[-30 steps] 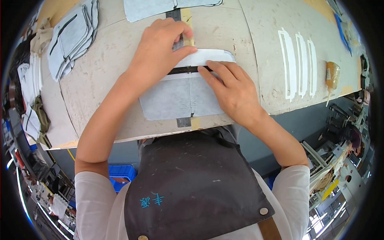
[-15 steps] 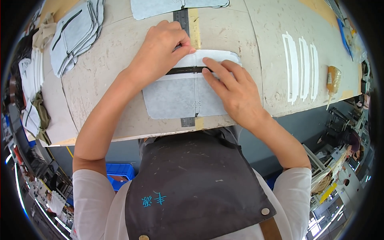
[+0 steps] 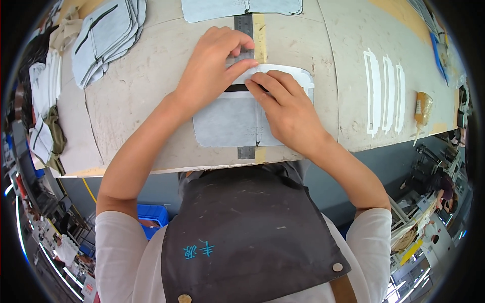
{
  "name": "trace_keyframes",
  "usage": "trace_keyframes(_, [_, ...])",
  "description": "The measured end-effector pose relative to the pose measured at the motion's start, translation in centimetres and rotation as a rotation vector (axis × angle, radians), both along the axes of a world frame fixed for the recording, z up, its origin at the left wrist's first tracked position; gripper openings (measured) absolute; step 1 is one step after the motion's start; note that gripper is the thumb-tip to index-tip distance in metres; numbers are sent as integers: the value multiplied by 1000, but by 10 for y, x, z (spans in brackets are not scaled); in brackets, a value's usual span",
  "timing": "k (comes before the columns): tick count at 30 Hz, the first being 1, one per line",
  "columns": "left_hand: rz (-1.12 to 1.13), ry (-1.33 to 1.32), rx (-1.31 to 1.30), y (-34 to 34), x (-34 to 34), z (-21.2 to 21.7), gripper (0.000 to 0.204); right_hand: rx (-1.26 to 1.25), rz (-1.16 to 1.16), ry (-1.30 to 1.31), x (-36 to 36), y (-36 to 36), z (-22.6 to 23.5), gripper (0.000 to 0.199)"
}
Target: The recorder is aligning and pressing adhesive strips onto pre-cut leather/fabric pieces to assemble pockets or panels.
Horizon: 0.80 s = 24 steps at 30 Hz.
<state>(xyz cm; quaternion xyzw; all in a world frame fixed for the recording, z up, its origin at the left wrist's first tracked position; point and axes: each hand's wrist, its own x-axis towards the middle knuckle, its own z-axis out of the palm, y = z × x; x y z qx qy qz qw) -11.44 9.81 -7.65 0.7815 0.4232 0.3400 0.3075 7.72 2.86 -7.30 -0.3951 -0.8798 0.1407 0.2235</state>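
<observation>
A pale grey-blue fabric panel (image 3: 225,121) lies near the table's front edge. A black strip (image 3: 236,88) crosses it, below a white upper band (image 3: 288,71). My left hand (image 3: 212,65) is over the panel's upper left, thumb and index finger spread apart with nothing visible between them. My right hand (image 3: 290,108) rests on the panel's right half, fingers stretched toward the left and fingertips at the black strip, hiding its right part. Under the panel runs a dark metal ruler (image 3: 246,152), showing above and below it, beside yellow tape (image 3: 260,38).
Similar panels are stacked (image 3: 103,38) at the far left, and another panel (image 3: 217,9) lies at the far edge. White strips (image 3: 373,93) lie on the right, beside a bottle of amber glue (image 3: 423,108). Folded cloth pieces (image 3: 43,83) crowd the left edge.
My left thumb and index finger have moved apart. My right hand has shifted left along the black strip. The whole view has shifted slightly, while the panel stays over the ruler.
</observation>
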Motion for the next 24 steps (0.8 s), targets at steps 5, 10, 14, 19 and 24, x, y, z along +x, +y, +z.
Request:
trace_keyframes(5, [60, 64, 151, -20, -26, -7, 13, 10, -28, -19, -2, -3, -4, 48])
trace_keyframes(10, [95, 168, 215, -36, -34, -8, 13, 0, -47, -29, -4, -4, -4, 56])
trace_keyframes(14, [121, 165, 182, -39, -33, -3, 13, 30, -39, -80, -1, -4, -3, 44])
trace_keyframes(19, [-92, 358, 282, -55, -24, 2, 39, 5, -33, -113, -1, -4, -5, 46])
trace_keyframes(24, [-191, 547, 84, -69, -17, 11, 77, -90, -77, -59, 7, -8, 1, 51])
